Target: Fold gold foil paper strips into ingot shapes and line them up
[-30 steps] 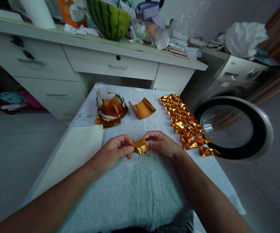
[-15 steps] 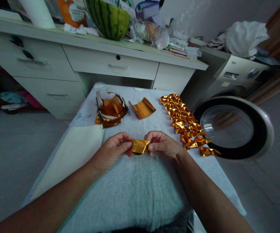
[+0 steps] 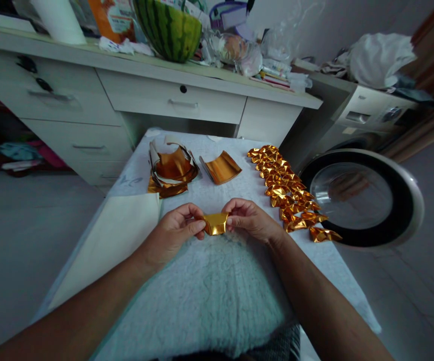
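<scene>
A small folded piece of gold foil paper (image 3: 215,224) is stretched between my two hands over the near half of the cloth-covered table. My left hand (image 3: 179,226) pinches its left end between thumb and fingers. Its right end is gripped the same way by my right hand (image 3: 249,220). Beyond the hands lie a stack of curved gold foil sheets (image 3: 223,167) and a round bundle of foil and white paper (image 3: 173,165). Rows of folded gold foil pieces (image 3: 284,183) run along the table's right side, with one single piece (image 3: 325,234) at the near end.
A pale sheet (image 3: 107,245) covers the table's left side. Behind stands a white drawer cabinet (image 3: 171,95) bearing a cut watermelon (image 3: 167,32), plastic bags and other items. To the right, a washing machine's round door (image 3: 418,200) hangs open close to the table edge.
The foil piece has turned between my fingers, showing a flatter, brighter face. My right hand has shifted slightly left and up. The left hand has barely moved.
</scene>
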Tool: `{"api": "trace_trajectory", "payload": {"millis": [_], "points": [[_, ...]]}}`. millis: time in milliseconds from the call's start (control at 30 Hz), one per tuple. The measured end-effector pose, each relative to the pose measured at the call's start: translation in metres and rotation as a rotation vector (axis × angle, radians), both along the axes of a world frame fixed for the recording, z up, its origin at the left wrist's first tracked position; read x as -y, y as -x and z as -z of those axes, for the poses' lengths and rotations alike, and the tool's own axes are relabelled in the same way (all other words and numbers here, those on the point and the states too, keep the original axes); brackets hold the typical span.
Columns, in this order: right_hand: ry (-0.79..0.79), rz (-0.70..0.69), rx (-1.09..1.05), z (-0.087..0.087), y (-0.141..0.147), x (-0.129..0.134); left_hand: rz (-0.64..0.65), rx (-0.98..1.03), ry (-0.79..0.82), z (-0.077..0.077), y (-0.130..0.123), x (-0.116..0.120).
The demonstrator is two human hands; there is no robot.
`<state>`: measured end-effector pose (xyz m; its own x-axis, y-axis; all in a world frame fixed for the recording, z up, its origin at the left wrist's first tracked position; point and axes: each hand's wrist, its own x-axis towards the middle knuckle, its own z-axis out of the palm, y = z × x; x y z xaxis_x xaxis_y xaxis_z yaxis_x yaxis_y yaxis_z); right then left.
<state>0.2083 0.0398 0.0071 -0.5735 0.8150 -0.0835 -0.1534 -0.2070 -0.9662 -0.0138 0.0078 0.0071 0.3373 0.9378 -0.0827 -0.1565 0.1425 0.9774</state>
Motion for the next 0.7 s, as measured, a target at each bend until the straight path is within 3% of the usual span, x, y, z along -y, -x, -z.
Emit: {"api": "trace_trajectory", "payload": {"millis": [100,333,567,700], "points": [[-0.007,0.022,-0.012,-0.0009,0.0012,-0.0005,-0.012,-0.121,-0.127,-0.0033,0.0005,0.002],[-0.021,0.146,0.023,-0.0036,0.0013,0.001,-0.019,-0.534,-0.64,-0.0072,0.0003,0.006],[-0.065,0.197,0.093,-0.0024,0.0017,-0.0009,0.006,-0.606,-0.747,-0.0031,-0.0008,0.0078],[-0.067,0.209,0.08,-0.0001,0.0018,-0.0018,-0.041,-0.634,-0.779,-0.002,-0.0014,0.0079]]}}
